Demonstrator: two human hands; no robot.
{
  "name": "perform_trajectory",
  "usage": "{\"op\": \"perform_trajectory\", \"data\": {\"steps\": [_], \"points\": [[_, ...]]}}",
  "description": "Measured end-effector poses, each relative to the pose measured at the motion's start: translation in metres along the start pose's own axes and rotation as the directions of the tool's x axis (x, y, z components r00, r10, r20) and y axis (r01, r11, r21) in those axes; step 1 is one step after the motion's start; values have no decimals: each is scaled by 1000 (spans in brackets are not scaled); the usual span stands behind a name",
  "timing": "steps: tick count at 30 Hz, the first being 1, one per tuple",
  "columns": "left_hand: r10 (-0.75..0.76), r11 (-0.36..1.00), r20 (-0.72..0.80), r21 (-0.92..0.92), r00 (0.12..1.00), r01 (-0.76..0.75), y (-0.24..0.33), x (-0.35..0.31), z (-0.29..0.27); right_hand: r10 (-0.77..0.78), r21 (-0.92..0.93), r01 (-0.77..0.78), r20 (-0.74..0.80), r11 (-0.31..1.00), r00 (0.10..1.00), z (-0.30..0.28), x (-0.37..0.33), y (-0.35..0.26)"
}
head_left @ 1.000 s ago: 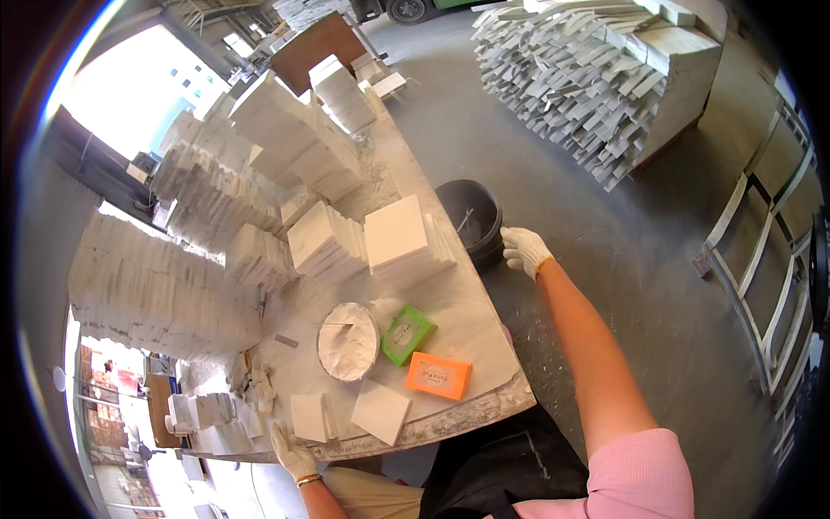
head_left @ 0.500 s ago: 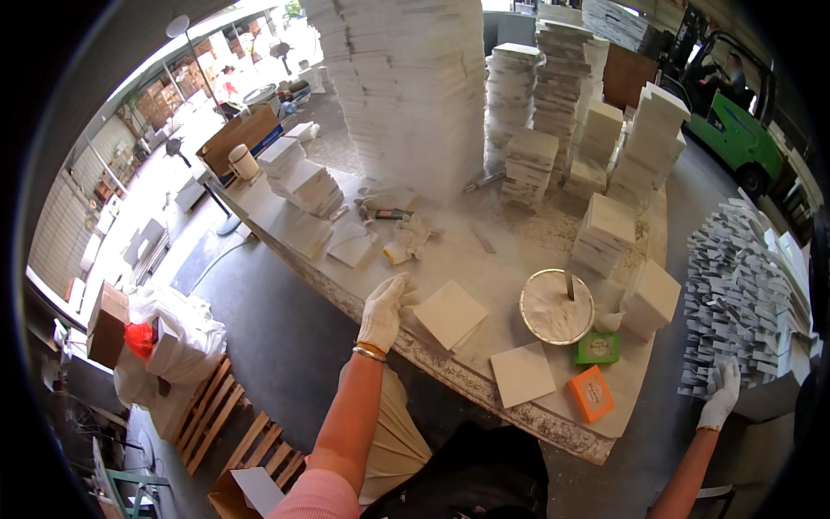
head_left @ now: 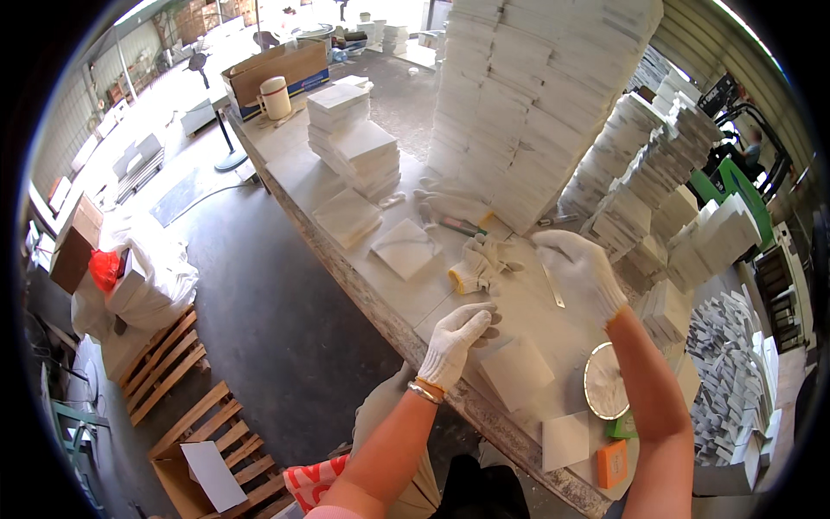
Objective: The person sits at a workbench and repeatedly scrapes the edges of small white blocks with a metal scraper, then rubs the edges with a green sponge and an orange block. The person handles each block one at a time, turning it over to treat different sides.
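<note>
My left hand (head_left: 461,344), in a white knit glove with dark fingertips, hovers at the table's near edge, fingers loosely apart. Just right of it lie overlapping square white tiles (head_left: 517,374). My right hand (head_left: 581,270), also gloved, is over the table with fingers bent leftward; nothing shows in it. Below its fingers is a thin metal strip (head_left: 554,287). A crumpled pair of gloves with yellow cuffs (head_left: 475,266) lies between my hands. Behind it rest a green-handled tool (head_left: 462,226) and a single tile (head_left: 406,249). My right forearm partly covers a round bowl of white powder (head_left: 605,385).
A tall stack of white slabs (head_left: 527,104) rises at the back. Shorter tile stacks (head_left: 354,143) stand left. Orange (head_left: 612,464) and green (head_left: 622,426) boxes sit by the near right edge. Wooden pallets (head_left: 164,363) lie on the floor; many grey offcuts (head_left: 731,381) fill the right.
My right hand has come from the offcuts at the far right to over the table. The view has turned left. My left hand stays near the overlapping tiles.
</note>
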State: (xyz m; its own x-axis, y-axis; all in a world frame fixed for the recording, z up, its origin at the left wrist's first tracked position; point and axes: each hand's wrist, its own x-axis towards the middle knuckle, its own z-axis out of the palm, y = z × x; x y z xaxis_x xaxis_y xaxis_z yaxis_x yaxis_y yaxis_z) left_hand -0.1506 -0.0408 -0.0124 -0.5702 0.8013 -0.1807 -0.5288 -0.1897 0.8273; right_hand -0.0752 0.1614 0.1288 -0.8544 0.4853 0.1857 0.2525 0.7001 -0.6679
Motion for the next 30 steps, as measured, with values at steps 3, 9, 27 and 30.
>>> {"op": "perform_trajectory", "data": {"steps": [3, 9, 27, 30], "points": [[-26, 998, 60, -49, 998, 29, -4, 6, -6, -102, -190, 106, 31, 976, 994, 68, 65, 29], [-87, 988, 113, -120, 990, 101, 9, 0, -15, 42, -633, 52, 133, 772, 990, 148, 118, 42], [-21, 991, 58, -134, 998, 28, 7, 0, -15, -281, -752, 283, 135, 595, 950, 116, 135, 19], [6, 990, 41, -139, 999, 0, 1, 1, -19, -319, -621, 367, 192, 693, 928, 85, 102, -10]]}}
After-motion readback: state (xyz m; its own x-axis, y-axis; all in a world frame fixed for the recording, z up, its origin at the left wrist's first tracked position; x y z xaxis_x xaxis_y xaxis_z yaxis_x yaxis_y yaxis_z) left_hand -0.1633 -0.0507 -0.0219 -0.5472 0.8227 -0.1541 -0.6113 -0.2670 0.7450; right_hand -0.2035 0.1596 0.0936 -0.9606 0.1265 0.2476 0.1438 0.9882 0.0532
